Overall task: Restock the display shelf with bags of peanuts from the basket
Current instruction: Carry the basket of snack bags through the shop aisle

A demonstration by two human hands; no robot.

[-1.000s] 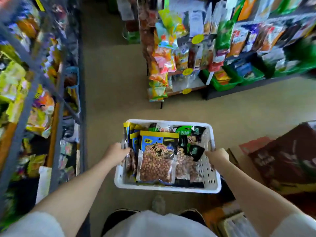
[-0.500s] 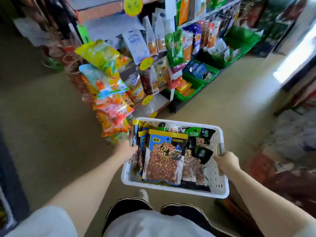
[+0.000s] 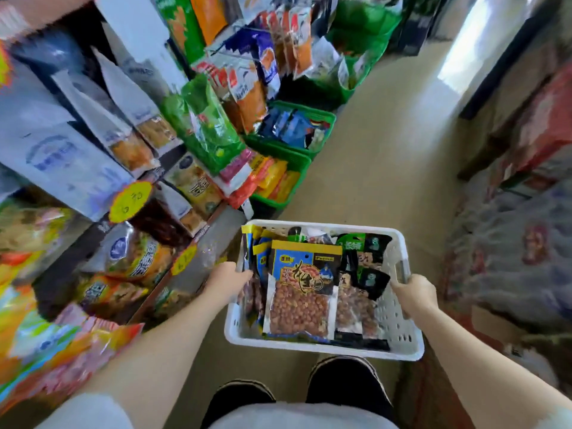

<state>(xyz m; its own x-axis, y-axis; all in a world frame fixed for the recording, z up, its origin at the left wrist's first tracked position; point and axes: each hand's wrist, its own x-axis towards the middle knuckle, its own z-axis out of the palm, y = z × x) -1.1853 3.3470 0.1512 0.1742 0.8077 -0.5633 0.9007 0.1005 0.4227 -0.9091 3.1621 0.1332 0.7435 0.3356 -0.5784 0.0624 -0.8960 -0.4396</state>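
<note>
A white perforated plastic basket (image 3: 399,328) hangs in front of me above the floor. My left hand (image 3: 227,280) grips its left rim and my right hand (image 3: 413,294) grips its right handle. Inside lie several bags of peanuts: a blue and yellow bag (image 3: 301,292) with a clear window on top, more of the same standing on edge at the left, and black and green bags (image 3: 366,270) on the right. The display shelf (image 3: 198,239) stands close on my left, packed with snack bags and round yellow price tags.
Green crates (image 3: 322,116) of packets sit on the floor along the shelf's base ahead. Red and patterned boxes (image 3: 526,212) line the right side. A beige floor aisle (image 3: 380,156) runs forward between them. My black shoes (image 3: 346,385) are below the basket.
I have turned and stepped closer to the shelf, which now fills the left of the view. Both hands still carry the basket the same way.
</note>
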